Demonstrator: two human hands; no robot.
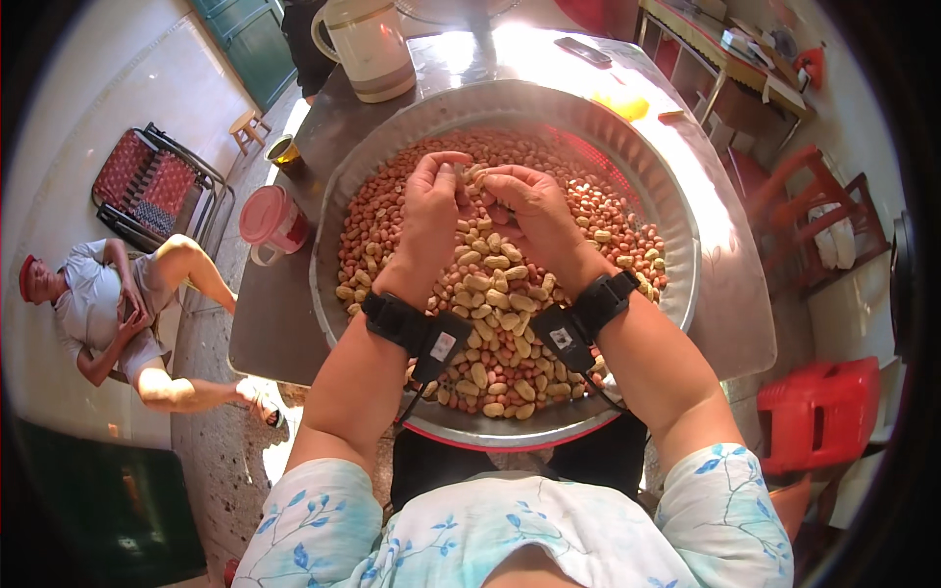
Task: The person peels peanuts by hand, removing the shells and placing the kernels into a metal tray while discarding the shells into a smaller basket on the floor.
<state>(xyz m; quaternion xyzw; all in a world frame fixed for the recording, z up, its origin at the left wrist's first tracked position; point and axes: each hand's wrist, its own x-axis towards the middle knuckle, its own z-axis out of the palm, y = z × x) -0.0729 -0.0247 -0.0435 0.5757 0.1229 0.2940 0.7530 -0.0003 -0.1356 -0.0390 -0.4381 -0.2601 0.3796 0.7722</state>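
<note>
Above a wide round metal tray [676, 314], both of my hands are close together. My right hand [534, 208] is closed, its thumb and fingers pinching a peanut [474, 176] between the two hands. Beside it, my left hand [431, 208] has its fingers curled against the thumb; what they hold, if anything, is hidden. Unshelled peanuts [500, 284] are heaped in the near middle of the tray. Reddish shelled peanut kernels [392, 186] spread over its far part and sides. Each wrist wears a black strap with a small box.
The tray rests on a grey table [270, 333]. A large jug [368, 54], a lidded pink cup [274, 220] and a small dark cup [285, 154] stand left; a phone [583, 50] lies far right. A person [103, 304] sits at left. Red stools [818, 412] are at right.
</note>
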